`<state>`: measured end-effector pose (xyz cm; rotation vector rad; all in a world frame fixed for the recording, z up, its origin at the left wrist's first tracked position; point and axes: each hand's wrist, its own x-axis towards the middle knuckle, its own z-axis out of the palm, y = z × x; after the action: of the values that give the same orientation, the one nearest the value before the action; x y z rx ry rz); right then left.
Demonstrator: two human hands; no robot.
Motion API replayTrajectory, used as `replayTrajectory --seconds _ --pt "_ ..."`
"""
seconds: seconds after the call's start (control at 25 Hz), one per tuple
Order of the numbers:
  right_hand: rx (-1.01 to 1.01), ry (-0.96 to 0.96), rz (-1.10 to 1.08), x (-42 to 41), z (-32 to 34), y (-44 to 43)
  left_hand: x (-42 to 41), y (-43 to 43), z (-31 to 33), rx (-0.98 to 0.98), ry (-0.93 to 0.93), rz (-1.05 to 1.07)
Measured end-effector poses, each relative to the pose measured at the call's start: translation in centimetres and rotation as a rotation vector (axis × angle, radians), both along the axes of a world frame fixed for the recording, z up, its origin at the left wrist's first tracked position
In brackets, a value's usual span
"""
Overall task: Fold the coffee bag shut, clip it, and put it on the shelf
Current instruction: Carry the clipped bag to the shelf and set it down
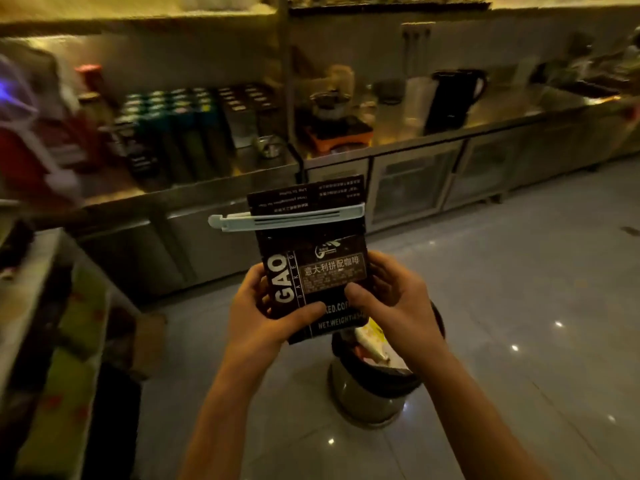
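Fingers of left hand and right hand are gripping the clipped coffee bag upright between them; shelf is lying ahead toward 11 o'clock, left hand nearer

Motion blur smears the dark tins on the steel counter; the round bin (partly hidden by the person's right hand) shows unreadable contents.

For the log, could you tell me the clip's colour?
The clip on the coffee bag is white, per the head view.
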<state>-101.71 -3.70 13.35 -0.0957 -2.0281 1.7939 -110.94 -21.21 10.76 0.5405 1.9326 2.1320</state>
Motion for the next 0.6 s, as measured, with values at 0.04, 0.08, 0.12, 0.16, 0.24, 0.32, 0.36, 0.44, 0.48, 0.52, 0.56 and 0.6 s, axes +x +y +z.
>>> replayTrajectory --seconds 0.04,0.08,0.12,0.16,0.24,0.32,0.36,0.44,0.48,0.52,0.56,0.6 --pt "-0.007 -0.001 0.067 -2.8 -0.1 -1.2 -1.4 -1.8 -0.2 -0.001 -0.005 0.083" --pt "-0.007 0.0 0.112 -4.5 -0.2 -1.9 -2.2 -2.8 -0.3 -0.008 -0.006 0.144" --pt "-0.008 -0.004 0.173 -7.0 -0.5 -2.7 -3.3 -4.0 -0.4 -0.017 -0.008 0.218" --pt "-0.011 -0.006 0.233 -9.3 -0.9 -3.5 -4.4 -4.9 -0.6 -0.031 -0.014 0.29" --pt "-0.012 -0.006 0.296 -12.9 -1.2 -4.2 -6.2 -5.5 -0.8 -0.045 -0.036 0.4" --pt "-0.019 0.008 0.359 -16.5 -1.8 -4.5 -8.3 -5.5 -1.1 -0.046 -0.037 0.495" --pt "-0.026 0.004 0.382 -18.0 -2.1 -4.3 -9.3 -5.2 -1.0 -0.053 -0.038 0.517" --pt "-0.051 -0.015 0.431 -21.0 -2.1 -3.8 -11.1 -4.4 -0.7 -0.071 -0.04 0.58" --pt "-0.059 -0.013 0.46 -23.0 -2.0 -3.6 -12.4 -4.2 -0.7 -0.08 -0.032 0.635" --pt "-0.066 -0.015 0.491 -25.2 -2.3 -3.4 -13.9 -3.9 -0.8 -0.088 -0.024 0.681" --pt "-0.073 -0.009 0.507 -26.3 -2.5 -3.5 -14.7 -3.8 -0.8 -0.091 -0.011 0.688" --pt "-0.088 -0.004 0.516 -27.2 -2.7 -3.7 -15.4 -3.8 -0.7 -0.093 -0.011 0.687"
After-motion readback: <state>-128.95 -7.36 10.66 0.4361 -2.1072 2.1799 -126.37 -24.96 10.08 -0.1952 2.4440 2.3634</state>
